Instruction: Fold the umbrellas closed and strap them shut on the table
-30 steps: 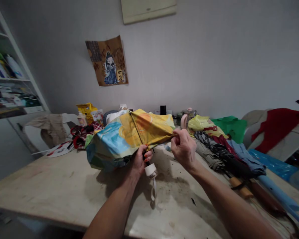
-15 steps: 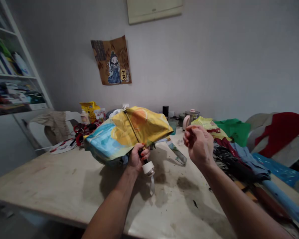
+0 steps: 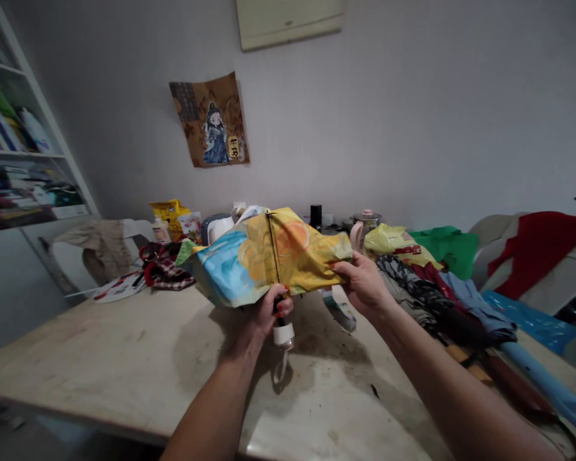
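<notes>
A partly folded umbrella (image 3: pixel 249 256) with a yellow, orange and blue canopy is held above the table. My left hand (image 3: pixel 273 307) is wrapped round its dark shaft, just over the white handle (image 3: pixel 283 335), from which a pale wrist loop dangles. At the canopy's right edge, my right hand (image 3: pixel 362 278) pinches the yellow fabric between thumb and fingers. The umbrella's loose strap (image 3: pixel 340 312) hangs below that hand. A black rib line runs down the canopy towards the left hand.
Several folded umbrellas (image 3: pixel 441 301) lie on the right of the table (image 3: pixel 125 358), with yellow and green bags behind them. Along the wall stand a glass pot (image 3: pixel 367 219) and a black-capped container (image 3: pixel 315 216). A checked cloth (image 3: pixel 170 272) and a fan lie at the left.
My right hand has moved left and taken hold of the canopy's right edge. The umbrella has shifted a little to the right, its fabric now pulled out sideways.
</notes>
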Motion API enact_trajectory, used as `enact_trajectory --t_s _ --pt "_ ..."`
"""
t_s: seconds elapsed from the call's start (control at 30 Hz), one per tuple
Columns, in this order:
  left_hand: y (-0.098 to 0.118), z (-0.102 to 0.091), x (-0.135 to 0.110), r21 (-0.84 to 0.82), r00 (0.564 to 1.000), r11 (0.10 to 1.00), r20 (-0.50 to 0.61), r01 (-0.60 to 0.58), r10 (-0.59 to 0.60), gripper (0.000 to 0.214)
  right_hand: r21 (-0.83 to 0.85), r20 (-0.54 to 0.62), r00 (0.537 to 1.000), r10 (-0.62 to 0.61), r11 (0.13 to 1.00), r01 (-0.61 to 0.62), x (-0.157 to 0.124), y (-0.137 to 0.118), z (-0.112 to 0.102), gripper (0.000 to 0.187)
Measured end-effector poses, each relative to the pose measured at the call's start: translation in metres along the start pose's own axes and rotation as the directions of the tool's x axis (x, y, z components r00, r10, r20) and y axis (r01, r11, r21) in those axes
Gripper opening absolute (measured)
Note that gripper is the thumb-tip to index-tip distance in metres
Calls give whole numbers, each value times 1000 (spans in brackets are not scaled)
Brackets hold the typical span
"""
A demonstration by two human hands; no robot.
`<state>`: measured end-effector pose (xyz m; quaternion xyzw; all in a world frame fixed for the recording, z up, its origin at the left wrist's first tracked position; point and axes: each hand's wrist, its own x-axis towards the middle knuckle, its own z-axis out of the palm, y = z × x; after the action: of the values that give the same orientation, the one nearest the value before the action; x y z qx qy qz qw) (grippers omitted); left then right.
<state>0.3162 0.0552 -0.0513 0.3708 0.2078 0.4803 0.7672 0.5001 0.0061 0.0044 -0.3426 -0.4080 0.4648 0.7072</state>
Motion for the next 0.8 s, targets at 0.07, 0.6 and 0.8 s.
enact_trajectory --t_s 0.07,0.6,0.8 --pt "1 2 0 -32 1000 999 -2 -7 7 19 10 -9 976 -216 976 216 4 1 -2 26" --pt "20 0 -14 -293 997 956 71 -18 41 15 -295 198 923 331 918 -266 1 60 2 5" --pt "4 11 -11 -85 997 996 72 28 -22 8 -86 172 903 394 919 -385 0 80 2 13"
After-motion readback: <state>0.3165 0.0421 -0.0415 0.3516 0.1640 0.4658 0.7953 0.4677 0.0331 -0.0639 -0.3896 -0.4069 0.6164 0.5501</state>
